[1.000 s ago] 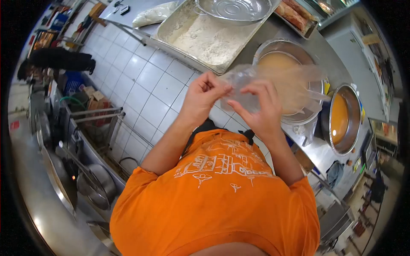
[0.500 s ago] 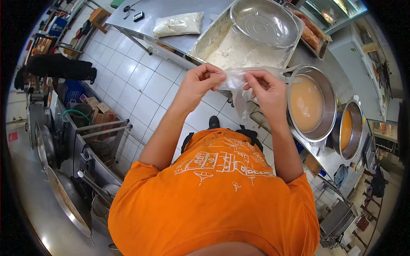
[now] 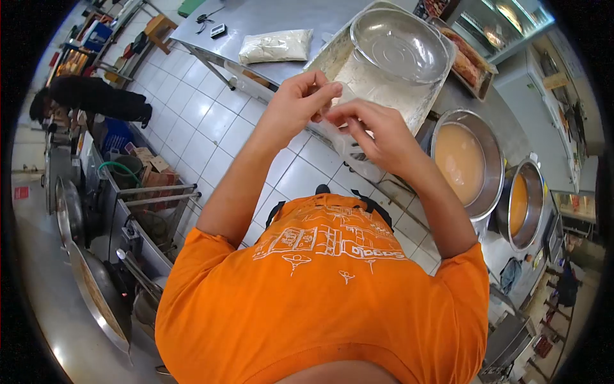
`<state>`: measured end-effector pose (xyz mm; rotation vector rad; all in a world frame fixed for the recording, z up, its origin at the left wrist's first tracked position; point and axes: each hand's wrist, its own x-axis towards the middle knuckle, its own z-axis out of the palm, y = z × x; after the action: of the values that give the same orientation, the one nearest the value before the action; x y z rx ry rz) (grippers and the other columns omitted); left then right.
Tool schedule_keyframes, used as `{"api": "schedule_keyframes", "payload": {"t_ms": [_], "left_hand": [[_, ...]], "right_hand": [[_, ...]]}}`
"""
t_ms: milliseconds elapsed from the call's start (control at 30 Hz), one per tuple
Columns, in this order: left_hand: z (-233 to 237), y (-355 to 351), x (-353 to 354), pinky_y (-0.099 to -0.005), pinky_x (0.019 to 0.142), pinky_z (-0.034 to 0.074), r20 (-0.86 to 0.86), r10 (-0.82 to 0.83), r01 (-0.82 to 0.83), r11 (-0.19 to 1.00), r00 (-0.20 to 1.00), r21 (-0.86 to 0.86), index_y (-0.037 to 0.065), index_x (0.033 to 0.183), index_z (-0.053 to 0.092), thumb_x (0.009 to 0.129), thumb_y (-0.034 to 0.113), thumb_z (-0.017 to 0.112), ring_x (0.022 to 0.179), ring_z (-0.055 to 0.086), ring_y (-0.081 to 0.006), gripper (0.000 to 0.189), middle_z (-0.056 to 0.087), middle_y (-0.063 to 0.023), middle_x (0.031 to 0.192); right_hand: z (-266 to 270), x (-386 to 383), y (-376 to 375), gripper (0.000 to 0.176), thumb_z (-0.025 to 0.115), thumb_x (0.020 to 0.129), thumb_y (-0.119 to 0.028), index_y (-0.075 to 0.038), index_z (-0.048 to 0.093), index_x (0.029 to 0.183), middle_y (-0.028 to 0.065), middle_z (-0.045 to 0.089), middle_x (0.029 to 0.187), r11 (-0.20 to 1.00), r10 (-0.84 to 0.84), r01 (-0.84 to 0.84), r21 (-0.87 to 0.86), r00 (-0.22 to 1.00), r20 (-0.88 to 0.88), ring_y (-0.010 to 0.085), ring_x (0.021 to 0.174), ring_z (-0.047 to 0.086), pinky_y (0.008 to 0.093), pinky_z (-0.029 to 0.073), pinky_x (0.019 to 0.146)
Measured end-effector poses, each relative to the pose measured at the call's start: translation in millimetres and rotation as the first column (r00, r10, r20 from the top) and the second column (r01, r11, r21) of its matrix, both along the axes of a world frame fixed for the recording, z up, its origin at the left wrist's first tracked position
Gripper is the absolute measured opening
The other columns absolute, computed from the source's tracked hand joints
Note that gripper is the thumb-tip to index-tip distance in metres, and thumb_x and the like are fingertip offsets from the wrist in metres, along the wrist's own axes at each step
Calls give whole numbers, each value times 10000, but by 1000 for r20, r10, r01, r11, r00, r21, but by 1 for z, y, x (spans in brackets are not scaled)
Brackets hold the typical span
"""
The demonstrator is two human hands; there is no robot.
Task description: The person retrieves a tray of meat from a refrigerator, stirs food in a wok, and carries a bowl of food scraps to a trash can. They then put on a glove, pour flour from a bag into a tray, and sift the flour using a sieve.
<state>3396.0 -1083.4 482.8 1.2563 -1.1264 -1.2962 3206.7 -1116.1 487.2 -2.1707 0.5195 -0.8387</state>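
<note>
Left hand (image 3: 300,105), raised, pinches a clear plastic bag (image 3: 353,151); right hand (image 3: 381,136), angled inward, bends its fingers narrowly against it. Bag hangs near the grey steel table (image 3: 268,18) bearing a floury metal tray (image 3: 358,82). Far left, a person in black (image 3: 96,97) bends.
</note>
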Motion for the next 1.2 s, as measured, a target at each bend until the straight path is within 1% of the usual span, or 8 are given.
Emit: {"api": "schedule_keyframes", "payload": {"t_ms": [133,267,433,500,667,800,1067,1200], "left_hand": [[-5,-17,-15,-227,466,267,303,-33,81,986,952,-145,53,766,521,921,223,607,524,358,-42,245,435,47,576],[17,-20,-53,-305,483,374,639,354,-15,882,683,-472,20,787,497,883,175,615,479,460,-176,217,535,-79,586],[48,-33,-80,-421,624,488,868,350,0,928,352,-374,21,842,587,806,215,602,667,611,-344,197,640,-162,737],[55,-44,-94,-466,706,506,972,100,41,993,215,-111,45,886,657,774,249,566,770,638,-369,249,665,-177,809],[74,-54,-135,-426,666,504,950,-106,198,979,294,48,-2,862,666,796,280,562,714,642,-315,308,663,-171,773],[82,-53,-157,-401,620,488,916,-167,203,974,365,97,-33,816,651,814,314,553,639,611,-260,360,639,-158,707],[104,-46,-177,-333,534,422,864,-219,264,959,452,105,-12,793,620,837,328,544,552,498,-174,351,523,-51,610],[125,-40,-176,-324,510,393,815,-309,440,895,490,75,7,781,608,848,296,531,532,470,-151,306,520,-41,606]], "right_hand": [[-12,-14,-31,179,546,788,30,-28,610,945,194,649,899,974,-79,-23,-226,898,-433,355,851,640,413,509,720],[15,-40,-38,155,507,816,-21,1,603,936,227,644,930,927,-138,-31,-374,899,-416,386,843,633,427,517,718],[24,-99,-45,172,533,903,8,-18,620,1048,84,681,887,871,-75,14,491,992,104,90,743,628,284,519,678],[35,-125,-50,169,530,895,16,-16,631,1027,98,682,914,987,-72,77,144,996,-43,116,756,639,285,516,682],[60,-162,-77,211,563,811,64,-63,662,947,81,681,975,732,-73,202,-650,973,221,237,906,642,343,484,838],[89,-184,-72,243,576,714,94,-58,650,888,57,668,1030,691,38,-40,-721,999,-19,257,1040,608,364,476,870],[129,-199,-76,376,540,683,143,-64,670,968,60,667,1038,502,105,4,-865,992,66,252,1012,612,343,488,846],[114,-195,-82,310,563,738,107,-38,664,994,84,685,1035,869,279,-335,-364,940,-198,242,868,656,311,508,772]]}}
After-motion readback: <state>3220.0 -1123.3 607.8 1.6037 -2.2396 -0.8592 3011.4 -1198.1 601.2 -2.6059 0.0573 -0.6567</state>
